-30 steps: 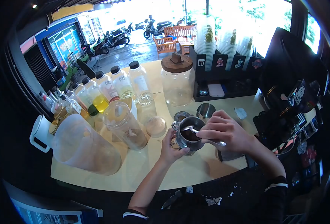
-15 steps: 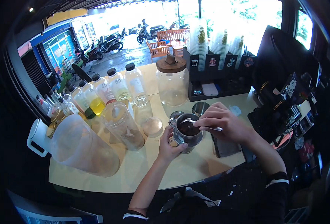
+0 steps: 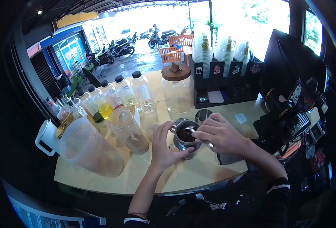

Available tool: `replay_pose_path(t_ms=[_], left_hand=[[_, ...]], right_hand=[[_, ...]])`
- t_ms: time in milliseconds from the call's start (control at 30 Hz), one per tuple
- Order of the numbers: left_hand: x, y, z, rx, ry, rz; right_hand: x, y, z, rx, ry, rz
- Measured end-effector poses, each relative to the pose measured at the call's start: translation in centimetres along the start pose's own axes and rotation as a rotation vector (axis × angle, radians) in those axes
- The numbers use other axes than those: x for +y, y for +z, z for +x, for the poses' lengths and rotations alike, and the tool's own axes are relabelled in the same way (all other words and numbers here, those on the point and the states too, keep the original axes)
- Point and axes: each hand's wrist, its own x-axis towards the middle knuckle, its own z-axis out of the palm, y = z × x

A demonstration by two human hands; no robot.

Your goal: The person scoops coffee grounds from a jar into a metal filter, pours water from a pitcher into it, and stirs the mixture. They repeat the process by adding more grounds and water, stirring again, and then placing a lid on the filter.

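Note:
A metal drip coffee filter (image 3: 180,144) with a side handle sits on top of a glass mug (image 3: 190,155) on the counter. Dark coffee (image 3: 184,134) shows inside it. My right hand (image 3: 224,136) pinches a metal spoon (image 3: 207,143), its bowl end down in the filter. At the filter's left side, my left hand (image 3: 162,146) is open, fingers stretched upward and the thumb reaching along the front of the mug. Just behind the filter stands a metal cup (image 3: 203,115), partly covered by my right hand.
A clear pitcher (image 3: 129,131) and a large frosted jug (image 3: 94,150) stand left, before a row of bottles (image 3: 142,93). Behind are a wooden-lidded jar (image 3: 177,93) and a black cup rack (image 3: 229,85). A dark cloth (image 3: 230,159) lies right, near a black machine (image 3: 286,114).
My left hand has loosened from around the mug and filter, its fingers now spread upward. The spoon has shifted within the filter, its handle now pointing more toward me. The view has tilted slightly.

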Motion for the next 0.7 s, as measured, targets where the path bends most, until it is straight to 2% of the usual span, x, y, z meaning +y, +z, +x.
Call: replay_pose_path(t_ms=[67, 200, 300, 367, 467, 700], left_hand=[[1.6, 0.2, 0.8, -0.054, -0.014, 0.196], [2.2, 0.8, 1.6, -0.032, -0.008, 0.283], [1.6, 0.8, 2.0, -0.124, -0.067, 0.183], [0.9, 0.8, 2.2, -0.144, -0.033, 0.122], [0.8, 0.2, 2.9, -0.213, -0.033, 0.067], [-0.5, -0.4, 4.4, -0.368, -0.056, -0.141]], right_hand=[[0.2, 0.2, -0.2, 0.018, -0.036, 0.031], [0.7, -0.4, -0.1, 0.039, -0.054, 0.038], [0.9, 0.2, -0.2, 0.039, -0.070, 0.044], [1.1, 0.5, -0.5, 0.059, -0.059, 0.179], [1.3, 0.0, -0.5, 0.078, -0.045, 0.085], [1.7, 0.3, -1.1, 0.071, -0.106, 0.155]])
